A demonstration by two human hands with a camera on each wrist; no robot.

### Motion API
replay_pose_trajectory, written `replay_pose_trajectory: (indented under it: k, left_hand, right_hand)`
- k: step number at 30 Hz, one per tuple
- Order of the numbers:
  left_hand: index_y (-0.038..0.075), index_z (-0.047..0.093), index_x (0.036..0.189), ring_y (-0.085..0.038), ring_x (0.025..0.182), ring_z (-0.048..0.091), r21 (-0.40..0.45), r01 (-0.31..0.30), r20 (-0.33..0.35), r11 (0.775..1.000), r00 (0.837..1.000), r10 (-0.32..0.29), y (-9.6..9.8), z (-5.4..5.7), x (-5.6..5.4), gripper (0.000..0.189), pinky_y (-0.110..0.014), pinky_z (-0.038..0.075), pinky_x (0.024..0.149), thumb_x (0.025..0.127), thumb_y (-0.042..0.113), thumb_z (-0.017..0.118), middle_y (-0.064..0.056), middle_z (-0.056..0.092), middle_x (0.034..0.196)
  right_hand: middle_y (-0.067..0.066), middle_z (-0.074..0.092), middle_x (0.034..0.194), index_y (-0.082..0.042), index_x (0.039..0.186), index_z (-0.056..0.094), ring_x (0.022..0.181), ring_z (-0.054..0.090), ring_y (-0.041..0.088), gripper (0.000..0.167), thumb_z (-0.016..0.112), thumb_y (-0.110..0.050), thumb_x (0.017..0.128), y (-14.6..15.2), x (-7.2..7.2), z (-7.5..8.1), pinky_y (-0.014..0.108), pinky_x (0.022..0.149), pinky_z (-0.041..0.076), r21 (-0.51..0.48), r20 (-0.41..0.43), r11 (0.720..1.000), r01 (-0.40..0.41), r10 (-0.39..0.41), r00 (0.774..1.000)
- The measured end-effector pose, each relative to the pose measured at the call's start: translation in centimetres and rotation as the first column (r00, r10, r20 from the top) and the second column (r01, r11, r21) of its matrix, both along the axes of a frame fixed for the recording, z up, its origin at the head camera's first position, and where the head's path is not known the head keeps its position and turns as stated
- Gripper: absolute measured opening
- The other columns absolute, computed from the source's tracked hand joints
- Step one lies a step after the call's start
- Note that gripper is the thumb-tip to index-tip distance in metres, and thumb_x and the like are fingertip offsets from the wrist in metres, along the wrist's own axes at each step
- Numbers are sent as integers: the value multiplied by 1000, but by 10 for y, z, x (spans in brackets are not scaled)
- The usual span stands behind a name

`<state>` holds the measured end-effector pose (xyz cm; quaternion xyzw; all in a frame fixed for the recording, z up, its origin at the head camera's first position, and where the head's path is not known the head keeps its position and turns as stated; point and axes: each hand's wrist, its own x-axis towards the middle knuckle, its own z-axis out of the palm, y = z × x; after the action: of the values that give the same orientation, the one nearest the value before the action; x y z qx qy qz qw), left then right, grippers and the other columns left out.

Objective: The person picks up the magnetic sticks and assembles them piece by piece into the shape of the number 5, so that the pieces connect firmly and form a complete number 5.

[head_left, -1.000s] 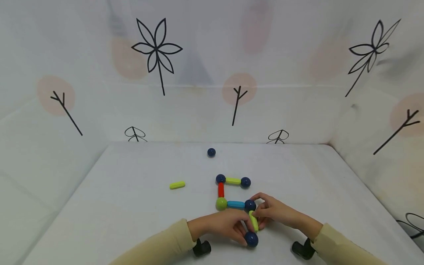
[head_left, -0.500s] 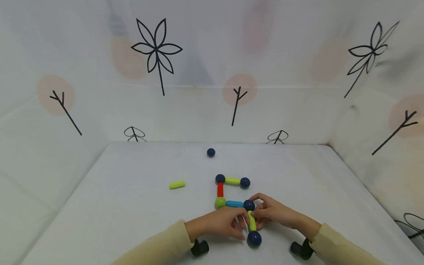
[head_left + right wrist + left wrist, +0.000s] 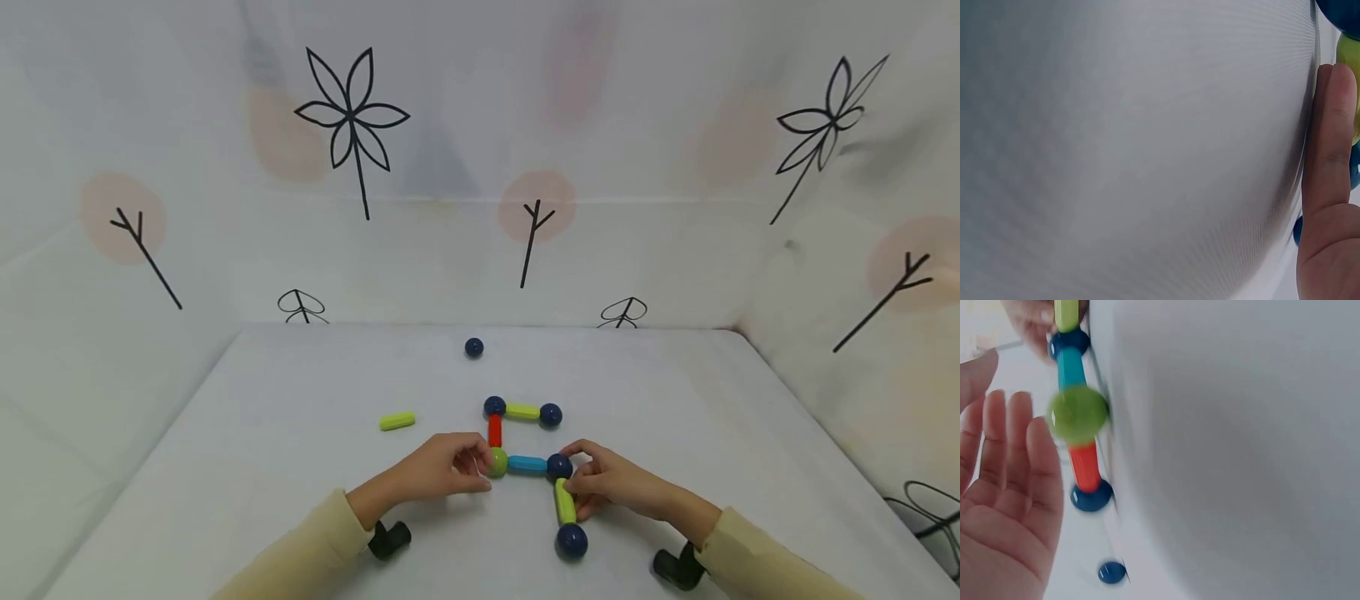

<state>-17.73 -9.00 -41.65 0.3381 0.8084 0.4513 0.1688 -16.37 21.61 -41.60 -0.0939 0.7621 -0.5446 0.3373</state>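
Toy magnetic balls and rods form a bent chain. My left hand [image 3: 446, 468] is by the green ball [image 3: 498, 462], its thumb and fingers apart and holding nothing. In the left wrist view that palm and its extended fingers lie beside the green ball. My right hand [image 3: 618, 479] holds the chain's near right corner, thumb on the yellow-green rod [image 3: 565, 502] and index finger at the dark blue ball [image 3: 559, 467]. Another dark blue ball [image 3: 572, 542] sits at the rod's near end. A blue rod [image 3: 527, 465] links corner and green ball.
A red rod [image 3: 495, 430] runs back to a dark blue ball [image 3: 494, 406], then a second yellow-green rod [image 3: 522, 412] and ball [image 3: 551, 415]. Lying loose are a yellow-green rod [image 3: 397, 421] and a dark blue ball [image 3: 474, 347]. A patterned cloth wall [image 3: 420, 258] stands behind.
My left hand has let go of the near dark blue ball, now on the rod's end, and moved left to the green ball. My right hand has stayed at the corner.
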Motion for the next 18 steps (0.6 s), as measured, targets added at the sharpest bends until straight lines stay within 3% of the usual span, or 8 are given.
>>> replay_pose_trajectory:
  k: [12, 18]
  left_hand:
    - [9, 64, 104, -12, 86, 57, -28, -152, -104, 988, 983, 149, -40, -3, -11, 18, -25, 52, 80, 90, 13, 76, 3, 63, 93]
    - [9, 66, 101, -17, 91, 57, -38, -237, -205, 971, 953, 225, -57, -5, -21, 19, -29, 51, 83, 87, 14, 78, 1, 65, 96]
  right_hand:
    - [10, 65, 91, 3, 141, 32, 76, 68, 22, 54, 61, -14, 98, 0, -2, -2, 32, 76, 58, -6, 2, 1000, -7, 7, 1000]
    - [10, 65, 91, 3, 141, 32, 76, 67, 22, 55, 61, -14, 98, 0, 0, 0, 32, 76, 58, 8, 3, 1000, -2, 2, 1000]
